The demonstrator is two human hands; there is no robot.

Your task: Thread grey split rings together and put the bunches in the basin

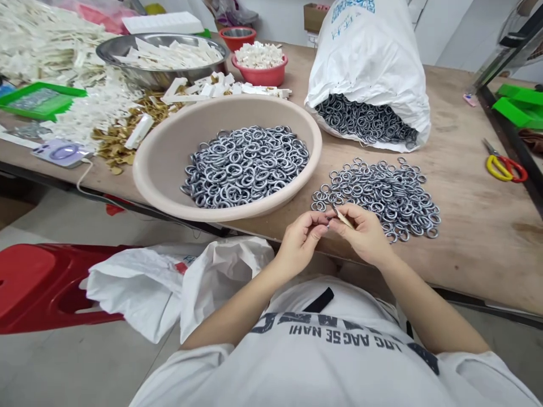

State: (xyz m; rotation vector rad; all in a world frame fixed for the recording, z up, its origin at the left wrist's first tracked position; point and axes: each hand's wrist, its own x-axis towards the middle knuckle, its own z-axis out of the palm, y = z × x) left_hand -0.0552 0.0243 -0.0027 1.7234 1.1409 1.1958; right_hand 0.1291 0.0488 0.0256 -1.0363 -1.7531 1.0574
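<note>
In the head view, at lower centre, the right hand [360, 234] pinches a small pale strip [345, 219] between its fingers. The left hand [300, 242] is closed at the strip's tip, gripping something too small to tell. Just right, metal rings [377, 198] lie piled on the wooden table [475, 226], beside a beige basin [161, 152].

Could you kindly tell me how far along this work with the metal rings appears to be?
Done: possibly the loose pile of grey metal rings on the wooden table and those in the beige basin, though neither's state is clear. In hand: the left hand and right hand pinch a small pale strip. Left: the white sack holds many more rings; the exact count cannot be told.
</note>
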